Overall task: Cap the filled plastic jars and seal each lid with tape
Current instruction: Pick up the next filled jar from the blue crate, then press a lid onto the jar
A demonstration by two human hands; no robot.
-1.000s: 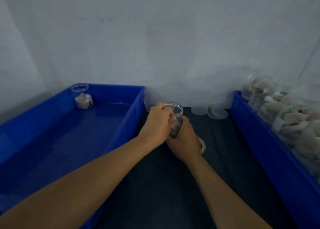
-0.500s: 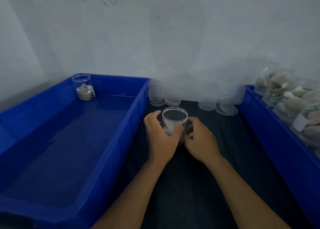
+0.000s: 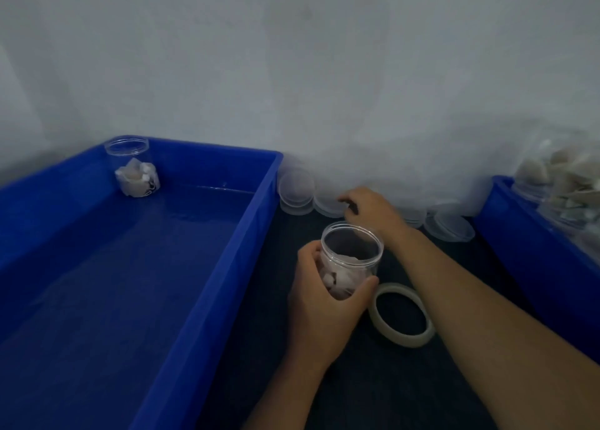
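Our left hand (image 3: 324,303) grips the upright, open jar (image 3: 350,260). Beyond it, our right hand's (image 3: 373,208) curled fingers (image 3: 345,200) reach the lids (image 3: 328,205); whether they pinch one, we cannot tell.

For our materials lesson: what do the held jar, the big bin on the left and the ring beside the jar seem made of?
Round clear jar: likely glossy transparent plastic; contents show through.
Large blue rectangular bin: opaque moulded plastic, slight sheen.
Pale translucent tape ring: probably plastic tape, milky.
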